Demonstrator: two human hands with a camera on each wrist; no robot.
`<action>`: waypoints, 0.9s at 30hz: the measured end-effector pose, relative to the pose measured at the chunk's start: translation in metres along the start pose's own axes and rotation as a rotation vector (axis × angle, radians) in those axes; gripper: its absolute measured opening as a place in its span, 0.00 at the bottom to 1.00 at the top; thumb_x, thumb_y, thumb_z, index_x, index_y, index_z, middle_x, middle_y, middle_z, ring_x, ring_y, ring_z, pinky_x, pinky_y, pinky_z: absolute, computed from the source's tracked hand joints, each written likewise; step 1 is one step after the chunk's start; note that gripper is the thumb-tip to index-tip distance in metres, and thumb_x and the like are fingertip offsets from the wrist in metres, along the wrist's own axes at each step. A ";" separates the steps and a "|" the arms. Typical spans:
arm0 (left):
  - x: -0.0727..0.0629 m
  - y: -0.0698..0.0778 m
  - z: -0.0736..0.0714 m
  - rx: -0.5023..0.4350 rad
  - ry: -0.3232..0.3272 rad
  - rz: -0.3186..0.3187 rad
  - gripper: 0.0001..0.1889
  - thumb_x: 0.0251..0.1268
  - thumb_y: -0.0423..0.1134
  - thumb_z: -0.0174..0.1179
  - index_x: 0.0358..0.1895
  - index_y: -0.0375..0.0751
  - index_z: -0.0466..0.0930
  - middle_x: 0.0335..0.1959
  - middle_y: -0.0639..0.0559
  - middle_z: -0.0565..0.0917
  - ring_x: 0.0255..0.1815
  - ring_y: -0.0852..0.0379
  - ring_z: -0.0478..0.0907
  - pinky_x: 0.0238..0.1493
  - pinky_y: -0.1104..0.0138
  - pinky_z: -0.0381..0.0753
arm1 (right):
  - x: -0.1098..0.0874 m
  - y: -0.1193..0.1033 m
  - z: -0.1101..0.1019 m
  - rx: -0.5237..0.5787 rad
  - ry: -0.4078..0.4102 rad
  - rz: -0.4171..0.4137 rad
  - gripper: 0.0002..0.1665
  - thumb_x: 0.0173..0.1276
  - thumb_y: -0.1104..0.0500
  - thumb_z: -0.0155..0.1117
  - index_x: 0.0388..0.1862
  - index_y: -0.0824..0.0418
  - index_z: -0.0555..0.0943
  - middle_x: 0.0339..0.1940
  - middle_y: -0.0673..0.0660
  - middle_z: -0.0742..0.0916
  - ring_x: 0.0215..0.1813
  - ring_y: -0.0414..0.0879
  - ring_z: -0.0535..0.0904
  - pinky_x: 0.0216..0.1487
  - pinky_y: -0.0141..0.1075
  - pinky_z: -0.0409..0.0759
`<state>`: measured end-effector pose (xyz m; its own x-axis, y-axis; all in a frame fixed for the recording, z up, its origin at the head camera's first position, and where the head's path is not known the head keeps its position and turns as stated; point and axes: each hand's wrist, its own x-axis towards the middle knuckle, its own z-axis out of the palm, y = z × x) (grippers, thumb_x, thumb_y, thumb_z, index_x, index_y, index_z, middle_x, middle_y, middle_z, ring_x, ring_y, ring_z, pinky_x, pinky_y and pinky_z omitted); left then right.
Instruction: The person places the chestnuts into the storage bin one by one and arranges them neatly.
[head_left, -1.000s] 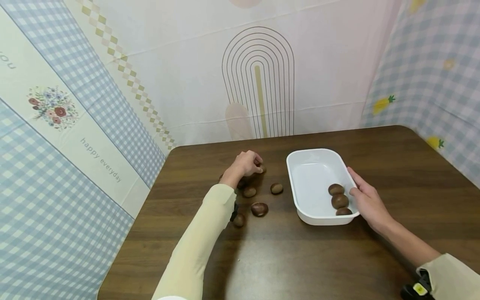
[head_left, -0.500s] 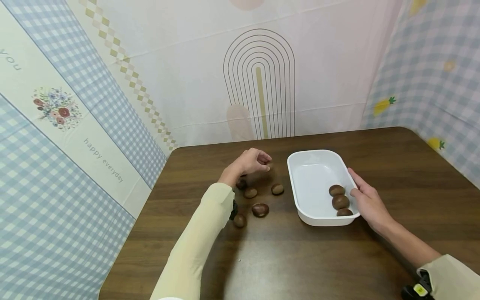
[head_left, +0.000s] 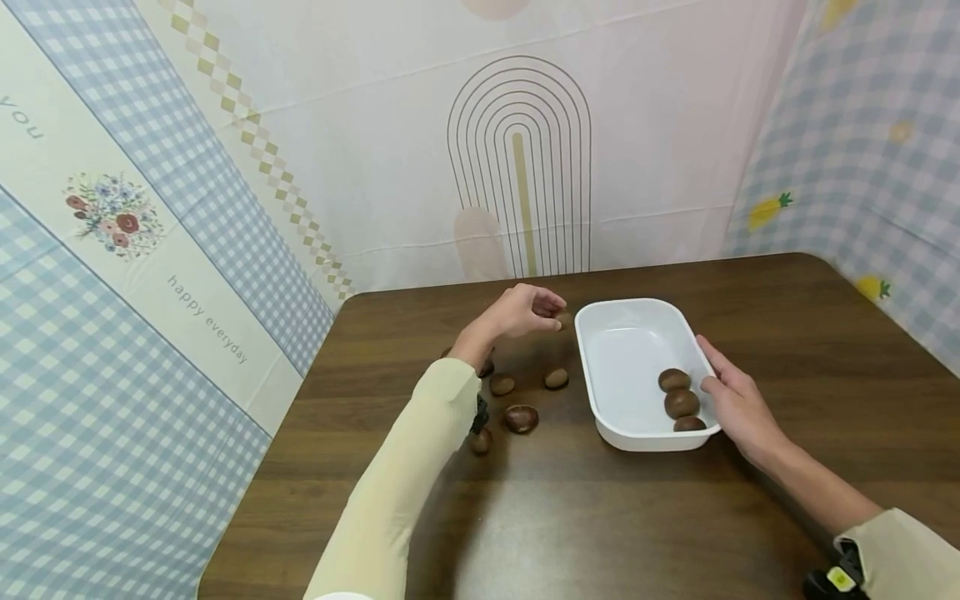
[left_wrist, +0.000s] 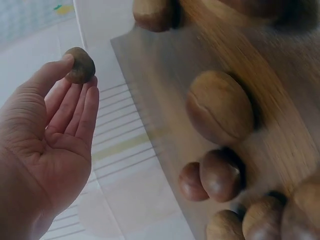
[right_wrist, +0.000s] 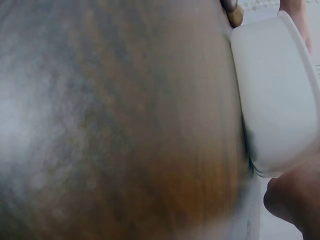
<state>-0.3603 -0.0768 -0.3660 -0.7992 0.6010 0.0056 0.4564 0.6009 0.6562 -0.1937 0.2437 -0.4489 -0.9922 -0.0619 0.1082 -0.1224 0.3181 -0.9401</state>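
Note:
My left hand (head_left: 525, 312) pinches a brown chestnut (left_wrist: 81, 66) between thumb and fingertips, held above the table just left of a white rectangular tray (head_left: 622, 367). Three chestnuts (head_left: 681, 403) lie along the tray's right side, near its front corner. With my right hand (head_left: 738, 408) I grip the tray's right rim, thumb over the edge. In the right wrist view the tray's outer wall (right_wrist: 280, 95) shows beside part of that hand (right_wrist: 295, 197). Several loose chestnuts lie under and in front of my left forearm, among them a shiny dark one (head_left: 521, 419).
The dark wood table (head_left: 600, 525) carries the loose chestnuts; one chestnut (head_left: 556, 378) sits close to the tray's left wall. A patterned cloth (head_left: 375, 150) hangs along the table's back and sides. My left sleeve (head_left: 405, 467) covers part of the table.
My left hand has lifted the chestnut off the table and carried it rightward to near the tray's far left corner. The right hand and tray have stayed in place.

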 end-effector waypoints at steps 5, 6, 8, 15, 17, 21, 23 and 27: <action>0.006 0.009 0.004 -0.002 0.005 0.018 0.19 0.72 0.36 0.71 0.64 0.39 0.85 0.58 0.48 0.88 0.59 0.56 0.85 0.58 0.71 0.82 | 0.000 -0.001 0.000 -0.005 0.003 -0.008 0.37 0.85 0.65 0.35 0.89 0.61 0.45 0.87 0.66 0.53 0.84 0.66 0.50 0.56 0.10 0.59; 0.007 0.011 0.006 -0.006 0.005 0.019 0.19 0.72 0.36 0.71 0.64 0.39 0.85 0.58 0.48 0.88 0.58 0.57 0.85 0.57 0.71 0.82 | -0.001 -0.001 0.000 -0.004 0.004 -0.010 0.38 0.84 0.65 0.35 0.89 0.61 0.45 0.87 0.67 0.53 0.84 0.66 0.50 0.56 0.10 0.58; 0.009 0.015 0.009 -0.015 0.010 0.025 0.19 0.72 0.37 0.72 0.63 0.40 0.85 0.57 0.49 0.89 0.58 0.58 0.85 0.56 0.72 0.82 | -0.001 -0.001 0.000 -0.004 0.003 -0.011 0.37 0.85 0.65 0.35 0.89 0.61 0.44 0.87 0.67 0.53 0.84 0.67 0.50 0.56 0.09 0.58; 0.018 0.028 0.024 -0.048 0.008 0.044 0.18 0.72 0.36 0.72 0.62 0.39 0.86 0.55 0.49 0.89 0.55 0.61 0.85 0.52 0.76 0.81 | -0.002 -0.001 0.000 0.008 0.004 -0.006 0.37 0.85 0.64 0.35 0.89 0.61 0.44 0.88 0.66 0.52 0.84 0.67 0.49 0.56 0.10 0.59; 0.020 0.032 0.030 -0.057 0.007 0.047 0.18 0.72 0.35 0.72 0.62 0.38 0.86 0.55 0.49 0.89 0.54 0.61 0.86 0.52 0.76 0.81 | -0.002 -0.002 0.000 0.008 0.005 -0.001 0.37 0.85 0.64 0.35 0.89 0.61 0.45 0.88 0.66 0.52 0.84 0.67 0.49 0.55 0.10 0.60; 0.023 0.040 0.042 -0.068 0.014 0.044 0.19 0.71 0.34 0.72 0.62 0.37 0.86 0.55 0.47 0.90 0.53 0.61 0.86 0.51 0.77 0.81 | -0.002 -0.002 0.000 0.006 0.007 0.004 0.37 0.85 0.64 0.36 0.89 0.61 0.45 0.88 0.65 0.52 0.84 0.66 0.50 0.55 0.11 0.60; 0.025 0.045 0.048 -0.060 0.018 0.036 0.19 0.72 0.35 0.71 0.63 0.37 0.85 0.55 0.48 0.90 0.53 0.61 0.86 0.51 0.78 0.80 | -0.002 -0.002 0.000 0.015 0.004 0.010 0.37 0.85 0.64 0.36 0.89 0.60 0.45 0.88 0.65 0.52 0.83 0.66 0.51 0.55 0.12 0.63; 0.029 0.054 0.060 -0.010 0.027 0.017 0.19 0.72 0.36 0.71 0.63 0.37 0.85 0.54 0.50 0.90 0.52 0.62 0.85 0.50 0.80 0.78 | -0.002 -0.003 -0.001 0.047 -0.017 0.032 0.37 0.86 0.63 0.35 0.89 0.59 0.43 0.88 0.67 0.52 0.81 0.67 0.55 0.54 0.16 0.71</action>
<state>-0.3351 0.0042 -0.3758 -0.8017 0.5966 0.0367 0.4661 0.5855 0.6633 -0.1916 0.2440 -0.4460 -0.9950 -0.0687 0.0729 -0.0892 0.2757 -0.9571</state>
